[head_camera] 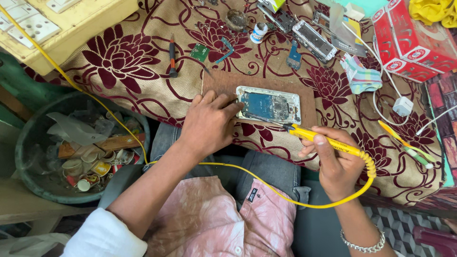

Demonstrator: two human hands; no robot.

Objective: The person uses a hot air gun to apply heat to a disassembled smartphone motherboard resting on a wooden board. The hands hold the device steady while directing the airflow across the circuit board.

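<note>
Pink shirt (209,223) and grey trousers (266,166) nearest, low in the view, with a white sleeve (102,235) at the left edge and a silver bracelet (364,245) on the right wrist. Yellow cable (266,188) looped across the lap, running from the switch box (57,28) at top left down to the tool's coiled end. Right hand (333,162) wrapped around a yellow soldering iron (328,141), fingers pressed together on its handle, metal tip reaching left onto the phone. Left hand (209,123) laid flat at the phone's left end, fingers spread a little, fingertips touching its edge, holding nothing. Opened phone (269,104), blue board showing, flat on a brown mat (219,83) at the near edge of the floral cloth (143,90). Left of the knees, a dark bin (28,138) full of paper cups and scraps. Right of the iron, yellow-green tweezers (404,143) and a white charger (402,105) with its cord. Beyond the mat, a red-handled screwdriver (172,57), a small green board (199,52), a blue flex part (293,56), a checked rag (362,74). Farthest, a small white pot (259,32), a bare phone frame (314,40), a red carton (412,40), and a yellow cloth (433,10) in the top right corner.
</note>
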